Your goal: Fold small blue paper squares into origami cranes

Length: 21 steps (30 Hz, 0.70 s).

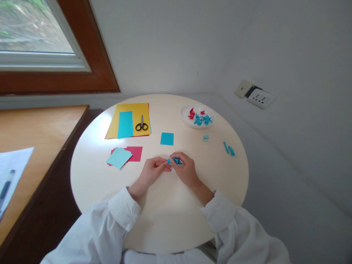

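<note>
Both hands meet over the front middle of the round white table (165,220). Between them is a small piece of folded blue paper (177,161). My left hand (154,169) pinches its left end with thumb and fingers. From the right, my right hand (187,170) has its fingers closed around the same piece, hiding part of it. Just beyond the hands lies a flat blue paper square (167,139). To the left of my left hand, light blue paper squares (119,157) rest on red paper squares (136,153).
Large yellow paper sheets (112,126) at back left carry a blue paper strip (125,124) and scissors (141,125). A white plate (184,119) holds red and blue folded paper pieces. A pale blue folded piece (206,137) and blue paper scraps (228,149) lie at right.
</note>
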{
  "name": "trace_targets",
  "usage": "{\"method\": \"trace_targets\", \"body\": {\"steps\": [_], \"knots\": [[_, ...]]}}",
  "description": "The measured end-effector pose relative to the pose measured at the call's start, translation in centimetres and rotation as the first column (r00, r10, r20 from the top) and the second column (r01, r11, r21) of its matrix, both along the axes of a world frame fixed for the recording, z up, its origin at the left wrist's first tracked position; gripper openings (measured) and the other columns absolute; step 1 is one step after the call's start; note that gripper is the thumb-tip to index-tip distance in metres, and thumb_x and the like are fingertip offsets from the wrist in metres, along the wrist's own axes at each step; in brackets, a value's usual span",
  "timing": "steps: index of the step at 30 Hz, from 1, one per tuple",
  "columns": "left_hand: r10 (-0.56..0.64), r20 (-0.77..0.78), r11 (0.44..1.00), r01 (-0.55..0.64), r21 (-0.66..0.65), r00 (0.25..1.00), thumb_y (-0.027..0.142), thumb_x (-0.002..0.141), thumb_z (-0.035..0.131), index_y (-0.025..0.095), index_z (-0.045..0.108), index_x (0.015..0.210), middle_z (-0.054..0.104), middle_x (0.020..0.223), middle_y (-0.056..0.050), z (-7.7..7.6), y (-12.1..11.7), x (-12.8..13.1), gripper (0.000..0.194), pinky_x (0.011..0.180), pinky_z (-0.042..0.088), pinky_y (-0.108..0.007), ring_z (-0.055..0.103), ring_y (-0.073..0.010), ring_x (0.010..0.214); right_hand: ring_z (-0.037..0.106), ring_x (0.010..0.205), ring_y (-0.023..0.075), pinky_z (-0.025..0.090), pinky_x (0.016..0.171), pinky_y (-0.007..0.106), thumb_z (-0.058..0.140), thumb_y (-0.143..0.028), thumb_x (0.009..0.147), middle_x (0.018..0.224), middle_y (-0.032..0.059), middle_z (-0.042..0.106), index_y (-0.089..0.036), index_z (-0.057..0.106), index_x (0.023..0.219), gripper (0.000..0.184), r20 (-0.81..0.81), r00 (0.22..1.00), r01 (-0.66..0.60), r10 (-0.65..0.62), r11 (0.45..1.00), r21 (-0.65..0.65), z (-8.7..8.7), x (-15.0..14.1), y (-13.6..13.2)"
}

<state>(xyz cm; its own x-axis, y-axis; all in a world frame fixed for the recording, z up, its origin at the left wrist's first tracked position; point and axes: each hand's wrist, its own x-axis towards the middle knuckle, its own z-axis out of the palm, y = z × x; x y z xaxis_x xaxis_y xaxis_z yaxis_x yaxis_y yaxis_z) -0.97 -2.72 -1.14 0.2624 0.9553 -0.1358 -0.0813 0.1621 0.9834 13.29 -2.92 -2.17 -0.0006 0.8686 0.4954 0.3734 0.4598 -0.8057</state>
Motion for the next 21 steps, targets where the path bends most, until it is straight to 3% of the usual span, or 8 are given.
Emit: {"method": "trace_targets", "body": {"steps": [14,21], "knots": [[-0.005,-0.065,0.996,0.011,0.090,0.998,0.037,0.070,0.063,0.012,0.064,0.071,0.068,0.070,-0.007,-0.53,0.00,-0.10,0.025,0.061,0.050,-0.025,0.064,-0.0149,0.062,0.060,0.072,0.0148,0.050,0.066,0.027,0.053,-0.019,0.076,0.076,0.0038,0.064,-0.020,0.058,0.075,0.005,0.080,0.995,0.049,-0.052,0.998,0.039,-0.05,-0.13,-0.01],[-0.005,-0.065,0.997,0.010,0.076,0.998,0.038,0.070,0.063,0.013,0.063,0.070,0.067,0.068,-0.006,-0.66,-0.05,-0.17,0.025,0.060,0.050,-0.025,0.064,-0.0147,0.061,0.060,0.071,0.0151,0.049,0.066,0.027,0.053,-0.018,0.075,0.075,0.0037,0.063,-0.020,0.057,0.075,0.004,0.100,0.994,0.044,-0.046,0.999,0.020,0.04,-0.13,0.03]]}}
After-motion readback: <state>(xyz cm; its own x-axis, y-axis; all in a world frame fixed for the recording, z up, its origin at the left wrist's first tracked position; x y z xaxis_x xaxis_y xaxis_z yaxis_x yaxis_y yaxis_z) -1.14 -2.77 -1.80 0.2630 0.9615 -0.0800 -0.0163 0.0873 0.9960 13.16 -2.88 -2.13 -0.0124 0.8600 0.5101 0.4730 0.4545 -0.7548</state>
